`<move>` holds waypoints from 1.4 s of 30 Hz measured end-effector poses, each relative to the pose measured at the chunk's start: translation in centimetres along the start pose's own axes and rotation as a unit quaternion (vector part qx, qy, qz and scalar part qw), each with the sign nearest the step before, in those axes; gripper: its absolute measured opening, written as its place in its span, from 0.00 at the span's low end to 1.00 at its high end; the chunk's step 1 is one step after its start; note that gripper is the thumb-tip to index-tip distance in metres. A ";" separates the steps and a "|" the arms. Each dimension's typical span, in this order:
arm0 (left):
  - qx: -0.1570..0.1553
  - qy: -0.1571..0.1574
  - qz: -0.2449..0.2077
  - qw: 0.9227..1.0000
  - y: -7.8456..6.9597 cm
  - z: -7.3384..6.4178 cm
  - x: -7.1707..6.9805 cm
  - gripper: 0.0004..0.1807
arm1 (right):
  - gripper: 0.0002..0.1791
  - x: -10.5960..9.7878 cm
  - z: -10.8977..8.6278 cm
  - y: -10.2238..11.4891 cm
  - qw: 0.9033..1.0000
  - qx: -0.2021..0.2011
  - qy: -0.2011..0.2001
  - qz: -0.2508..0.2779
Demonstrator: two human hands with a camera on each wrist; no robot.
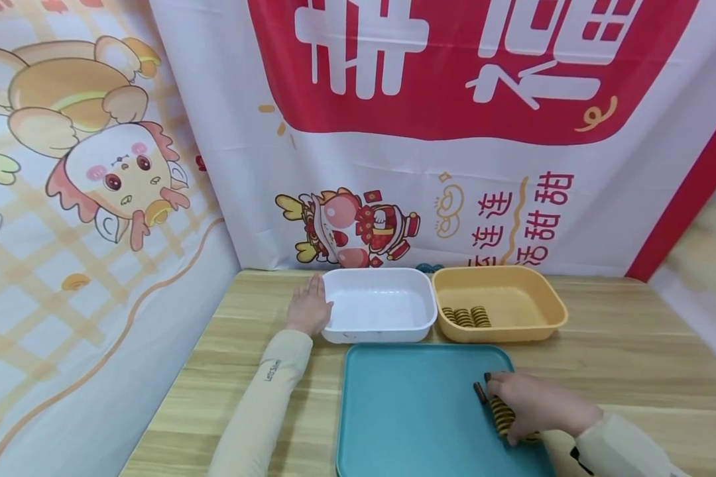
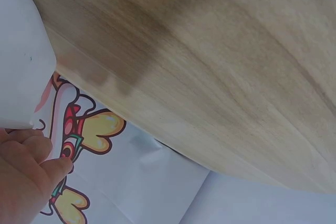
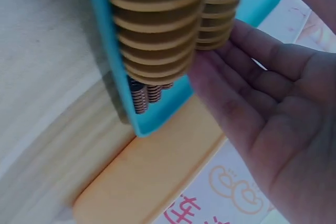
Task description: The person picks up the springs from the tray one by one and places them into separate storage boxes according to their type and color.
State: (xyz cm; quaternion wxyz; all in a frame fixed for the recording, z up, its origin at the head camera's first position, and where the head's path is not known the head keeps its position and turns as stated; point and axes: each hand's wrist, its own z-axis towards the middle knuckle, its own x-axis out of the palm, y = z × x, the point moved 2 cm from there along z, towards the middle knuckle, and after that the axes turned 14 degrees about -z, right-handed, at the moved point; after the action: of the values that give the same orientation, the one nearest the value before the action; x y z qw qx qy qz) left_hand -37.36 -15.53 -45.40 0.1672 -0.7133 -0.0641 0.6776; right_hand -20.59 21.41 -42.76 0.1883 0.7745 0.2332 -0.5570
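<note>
My right hand reaches over the right side of a teal tray. Its thumb and fingers grip a row of yellow-and-dark discs. Close up in the right wrist view, the fingers touch one disc stack, beside a larger-looking stack. Small dark brown disc stacks lie just beyond on the tray, partly hidden by the hand. At the left, my left hand rests against the left side of a white bin, its fingers fairly straight.
A tan-yellow bin stands right of the white one, with three short rows of yellow-and-dark discs at its left. Both bins are behind the tray on a wooden table. Printed cloth hangs behind the table and along its left side.
</note>
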 end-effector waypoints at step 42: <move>0.011 -0.003 0.016 1.000 0.0 -0.1 0.1 0.37 | 0.23 1.9 0.2 0.8 0.985 -0.051 -0.118 -0.114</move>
State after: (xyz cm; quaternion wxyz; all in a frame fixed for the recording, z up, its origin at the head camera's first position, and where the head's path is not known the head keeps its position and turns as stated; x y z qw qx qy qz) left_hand -37.30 -15.53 -45.51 0.1639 -0.7100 -0.0454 0.6834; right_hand -19.72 20.92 -44.57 0.1890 0.6613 0.3238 -0.6497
